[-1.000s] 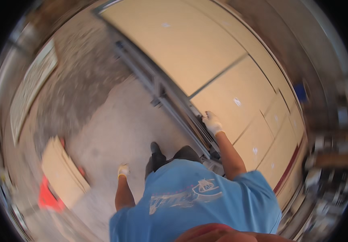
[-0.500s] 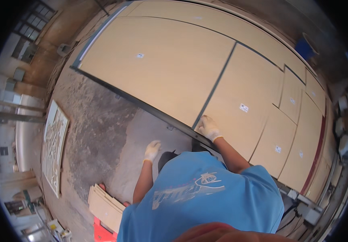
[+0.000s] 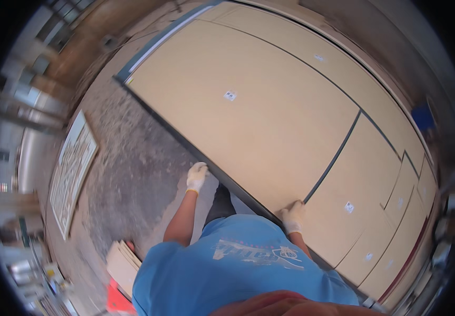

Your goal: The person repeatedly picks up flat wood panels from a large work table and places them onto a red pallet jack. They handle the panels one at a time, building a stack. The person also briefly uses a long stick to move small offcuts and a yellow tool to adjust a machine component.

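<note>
Workshop floor (image 3: 132, 158), big board (image 3: 259, 121) under both grips

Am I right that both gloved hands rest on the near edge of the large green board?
Not quite: the head view shows the large board is pale tan, not green. The left hand and right hand, both gloved, do rest on its near edge.

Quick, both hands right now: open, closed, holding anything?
Left hand: white-gloved, fingers curled over the near edge of the large tan flat board.
Right hand: white-gloved, resting on that board's edge; grip cannot be told.
</note>
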{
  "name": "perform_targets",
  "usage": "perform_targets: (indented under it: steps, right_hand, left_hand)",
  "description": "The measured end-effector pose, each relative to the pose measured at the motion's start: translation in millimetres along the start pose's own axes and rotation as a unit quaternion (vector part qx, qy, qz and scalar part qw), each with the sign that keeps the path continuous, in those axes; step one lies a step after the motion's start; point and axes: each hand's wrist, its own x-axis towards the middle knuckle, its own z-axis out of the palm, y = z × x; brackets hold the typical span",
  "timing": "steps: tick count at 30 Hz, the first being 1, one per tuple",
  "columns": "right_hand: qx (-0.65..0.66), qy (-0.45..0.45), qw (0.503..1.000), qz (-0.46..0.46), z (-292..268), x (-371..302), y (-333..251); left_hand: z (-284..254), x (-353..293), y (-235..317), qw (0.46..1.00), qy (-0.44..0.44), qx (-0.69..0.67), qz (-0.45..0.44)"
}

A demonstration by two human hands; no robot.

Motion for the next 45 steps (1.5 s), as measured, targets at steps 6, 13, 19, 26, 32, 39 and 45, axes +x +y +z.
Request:
perform_targets:
  steps: [6,13,19,26,32,39,45]
  right_hand:
    - [0.037,0.017,0.956,0.291,16,20,-52]
    - [0.076,0.096,0.875,0.469,23,32,-68]
    - [0.108,0.161,0.834,0.516,21,44,-51]
    - [0.277,0.159,0.822,0.471,17,37,4]
    - [0.327,0.164,0.844,0.392,-5,0,5]
    - [0.321,0.231,0.866,0.307,-27,-37,-7]
    - [0.272,0.231,0.888,0.289,-7,-87,56]
  left_hand:
    - [-50,138,51,0.808,0.064,0.447,0.379]
    - [-64,176,49,0.808,-0.007,0.51,0.295]
    - [-64,176,43,0.785,-0.023,0.541,0.301]
    - [-83,175,79,0.835,-0.021,0.493,0.244]
    - [-108,202,78,0.944,0.033,-0.27,-0.186]
    - [-99,203,68,0.925,-0.04,-0.366,-0.094]
    - [-113,148,38,0.917,-0.021,-0.395,-0.059]
